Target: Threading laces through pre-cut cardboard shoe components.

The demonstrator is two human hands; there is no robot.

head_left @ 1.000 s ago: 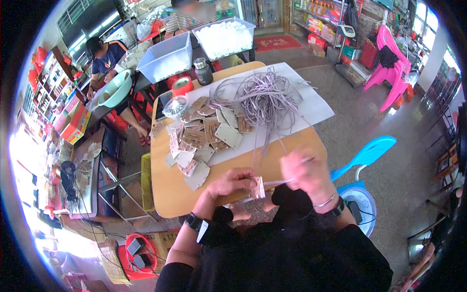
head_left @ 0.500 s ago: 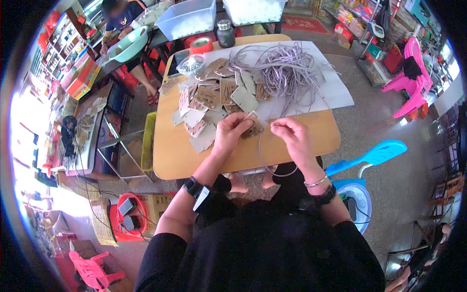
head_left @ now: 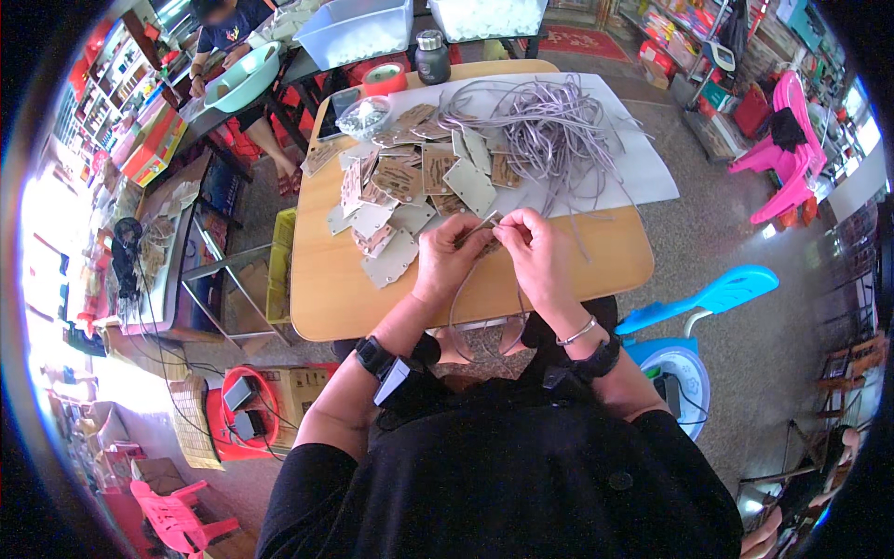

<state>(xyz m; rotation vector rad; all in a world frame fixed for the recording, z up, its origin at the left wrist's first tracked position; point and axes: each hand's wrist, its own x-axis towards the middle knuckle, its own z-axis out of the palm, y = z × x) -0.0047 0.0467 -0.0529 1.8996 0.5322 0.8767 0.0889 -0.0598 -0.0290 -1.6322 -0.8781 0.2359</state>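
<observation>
My left hand (head_left: 447,256) is closed on a small wooden plaque (head_left: 491,220), seen nearly edge-on and mostly hidden by my fingers. My right hand (head_left: 538,256) meets it at the plaque's edge, thumb and forefinger pinched on what looks like the end of a thin grey-purple cord. A loop of this cord (head_left: 453,312) hangs below my hands, past the table's near edge. Just beyond lies a loose pile of similar plaques (head_left: 398,181), some brown with dark markings, others pale, several with small corner holes. A tangled heap of grey-purple cords (head_left: 559,135) lies to its right.
A white sheet (head_left: 643,177) lies under the cords on the wooden table (head_left: 363,312). Along the far edge are a clear bowl (head_left: 363,118), red tape roll (head_left: 385,79) and dark bottle (head_left: 432,61). A blue chair (head_left: 740,291) stands right. Another person sits far left near a green basin (head_left: 250,79).
My right hand has moved left to meet the left hand at the plaque. The hanging cord loop has shifted left with it. The plaque is now turned more edge-on.
</observation>
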